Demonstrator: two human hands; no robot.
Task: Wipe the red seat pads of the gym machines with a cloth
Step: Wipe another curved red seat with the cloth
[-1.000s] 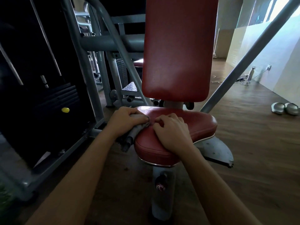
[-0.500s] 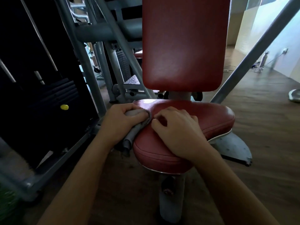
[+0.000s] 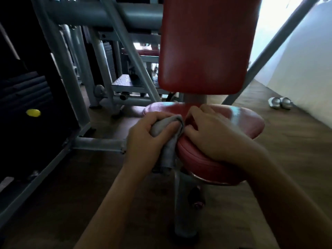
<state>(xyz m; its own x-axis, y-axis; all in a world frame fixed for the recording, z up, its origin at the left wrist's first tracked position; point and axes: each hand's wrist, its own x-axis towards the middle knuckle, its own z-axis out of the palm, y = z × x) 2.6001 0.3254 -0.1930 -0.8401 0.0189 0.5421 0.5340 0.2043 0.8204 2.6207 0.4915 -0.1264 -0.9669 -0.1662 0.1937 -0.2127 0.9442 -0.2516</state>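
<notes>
Cloth point(image 3: 168, 150), grey and bunched into a thick roll, sits at the left edge of the seat pad point(image 3: 248, 123). Its upper end is on the pad's top and its long axis drops down over the rim towards the seat post point(image 3: 183, 212) beneath. The left hand point(image 3: 145, 139) grips it, fingers and thumb wrapped round the roll, just off the pad's left side. The right hand point(image 3: 213, 133) rests on top of the pad near its middle with its fingers bent under. Their tips lie right beside the cloth's upper end, and whether they pinch its edge or only press the vinyl cannot be told.

The wipe to come turns on one fact: nearly all the bare pad lies to the right of the cloth and beyond it, stretching out to the pad's far right rim. The left hand is the one on the cloth, so a sweep would probably run rightward across the top, and the right hand is in that path.

The pad is glossy red vinyl with a stitched seam round its side and a pale sheen of window light along its rear. Directly above its rear edge stands the upright back pad point(image 3: 204, 45), the same red.
</notes>
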